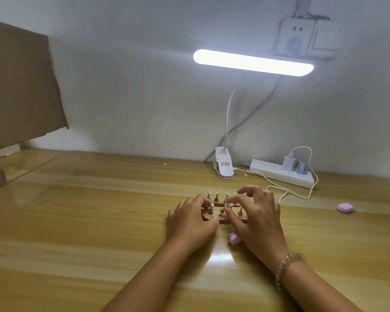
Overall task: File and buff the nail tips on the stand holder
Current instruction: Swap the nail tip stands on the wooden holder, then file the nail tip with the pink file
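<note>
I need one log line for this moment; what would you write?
left hand: holds stand holder | right hand: pinches nail tip | pink block: beside right hand

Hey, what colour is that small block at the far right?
The small block is pink, seen in the head view.

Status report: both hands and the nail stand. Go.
Left hand grips stand holder. Right hand pinches a nail tip. Pink block lies on desk by right palm. Nothing in the way.
</note>
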Demonstrator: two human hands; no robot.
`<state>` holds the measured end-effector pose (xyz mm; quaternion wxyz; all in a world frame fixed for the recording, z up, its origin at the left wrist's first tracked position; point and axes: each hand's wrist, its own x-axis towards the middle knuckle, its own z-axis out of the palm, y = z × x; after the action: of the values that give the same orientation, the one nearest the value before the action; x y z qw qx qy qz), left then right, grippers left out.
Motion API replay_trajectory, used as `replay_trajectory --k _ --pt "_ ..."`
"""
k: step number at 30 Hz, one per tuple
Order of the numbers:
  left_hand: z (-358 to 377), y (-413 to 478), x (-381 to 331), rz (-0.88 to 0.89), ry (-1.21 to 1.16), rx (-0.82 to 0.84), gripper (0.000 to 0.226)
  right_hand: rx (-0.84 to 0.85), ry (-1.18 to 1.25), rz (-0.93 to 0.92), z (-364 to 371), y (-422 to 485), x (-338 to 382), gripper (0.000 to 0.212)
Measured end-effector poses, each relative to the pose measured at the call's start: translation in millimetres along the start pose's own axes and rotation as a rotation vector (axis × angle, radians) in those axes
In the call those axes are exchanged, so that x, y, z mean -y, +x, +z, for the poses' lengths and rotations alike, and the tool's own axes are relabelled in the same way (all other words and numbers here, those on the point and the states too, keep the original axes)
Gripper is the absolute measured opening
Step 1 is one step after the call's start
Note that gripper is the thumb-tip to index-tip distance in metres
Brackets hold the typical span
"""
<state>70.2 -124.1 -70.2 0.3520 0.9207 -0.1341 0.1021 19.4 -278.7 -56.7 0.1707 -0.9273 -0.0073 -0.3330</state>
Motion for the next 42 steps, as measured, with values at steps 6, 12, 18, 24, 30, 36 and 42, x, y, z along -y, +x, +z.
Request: replay_trajectory --k 6,12,18,24,30,36,42 --pt "0 1 0 0.019 -0.029 -0.011 0.019 0.047 0.039 0.034 6 5 -3 0.008" --pt "-1 0 -1 0.034 -0.052 -0.009 0.01 0.095 0.054 0.081 8 9 2 0.014" --pt "-3 -2 -2 0.049 -0.053 -0.027 0.008 0.084 -0.044 0.047 -13 -3 -5 0.031" --pt "-2 -3 -3 0.056 -0.04 -0.061 0.007 0.285 -0.074 0.076 -26 -30 -8 0.05" --pt "-4 -8 -4 0.104 -0.007 -0.109 0.008 0.274 -0.009 0.02 -26 -34 -5 0.045" --pt "-5 -8 -6 0.126 -0.078 -0.078 0.015 0.267 0.063 0.07 -29 -39 -9 0.049" --pt "-5 -7 -5 0.145 -0.076 -0.037 0.016 0.275 0.102 0.072 -28 -38 -10 0.04"
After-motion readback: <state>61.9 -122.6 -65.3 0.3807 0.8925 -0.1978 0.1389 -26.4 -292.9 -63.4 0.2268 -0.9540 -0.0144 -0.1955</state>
